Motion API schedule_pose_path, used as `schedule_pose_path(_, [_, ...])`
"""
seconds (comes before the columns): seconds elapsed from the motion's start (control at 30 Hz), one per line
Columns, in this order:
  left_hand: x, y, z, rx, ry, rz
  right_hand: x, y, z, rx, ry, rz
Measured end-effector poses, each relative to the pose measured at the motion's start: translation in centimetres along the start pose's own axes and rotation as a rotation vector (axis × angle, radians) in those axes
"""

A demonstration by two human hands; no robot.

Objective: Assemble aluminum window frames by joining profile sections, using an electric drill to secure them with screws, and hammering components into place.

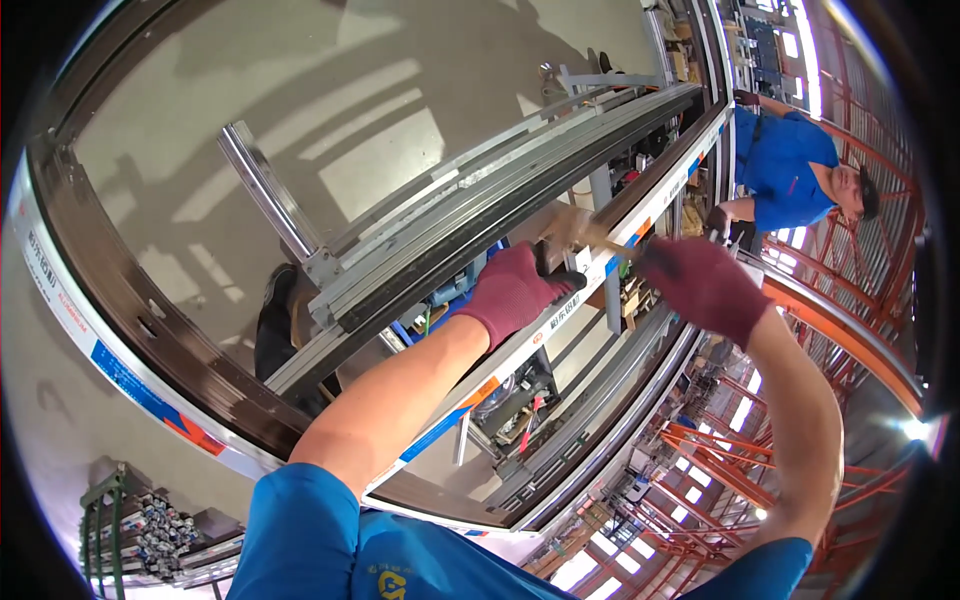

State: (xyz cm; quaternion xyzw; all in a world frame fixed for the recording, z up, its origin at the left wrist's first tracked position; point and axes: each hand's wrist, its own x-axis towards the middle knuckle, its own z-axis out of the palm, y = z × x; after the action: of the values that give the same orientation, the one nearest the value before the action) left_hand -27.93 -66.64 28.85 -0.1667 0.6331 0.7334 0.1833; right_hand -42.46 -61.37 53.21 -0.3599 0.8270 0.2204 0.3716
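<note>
My left hand (515, 292), in a maroon glove with dark fingertips, grips the long brown frame bar, which has a white protective strip (560, 315) with blue and orange patches. Its thumb lies along the strip, and some fingers are hidden behind the bar. To the right, my right hand (705, 290), in a matching glove, is closed on the light brown handle of what looks like a mallet (575, 228). Motion smears the mallet and the right fingertips. The mallet's head is above the bar, just beyond my left fingers; whether they touch cannot be made out.
Grey metal rails (500, 185) of a workbench run beneath the frame, with a shiny bar (265, 190) jutting out. Another person in a blue shirt (785, 170) stands at the frame's far right end. Red-handled tool (532, 422) below; green rack (115, 530) at lower left.
</note>
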Motion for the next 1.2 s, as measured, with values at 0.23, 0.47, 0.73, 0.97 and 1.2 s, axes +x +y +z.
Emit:
schedule_pose_path(0.23, [0.2, -0.9, 0.2, -0.142, -0.057, 0.015, -0.1, 0.0, 0.2, 0.726, 0.245, 0.282])
schedule_pose_path(0.47, [0.0, 0.1, -0.4, -0.074, -0.046, -0.008, 2.2, -0.4, -1.8, 0.319, -0.001, 0.221])
schedule_pose_path(0.73, [0.2, 0.3, 0.5, 0.045, -0.054, -0.019, 4.4, 1.5, 1.1, -0.014, -0.125, 0.113])
schedule_pose_path(0.97, [0.1, -1.1, 1.0, 0.117, 0.047, 0.055, 5.1, 2.5, 2.3, 0.321, 0.04, 0.102])
schedule_pose_path(1.2, [0.2, -0.9, 0.7, 0.141, -0.025, 0.045, 4.7, 1.6, 0.3, 0.428, -0.013, 0.315])
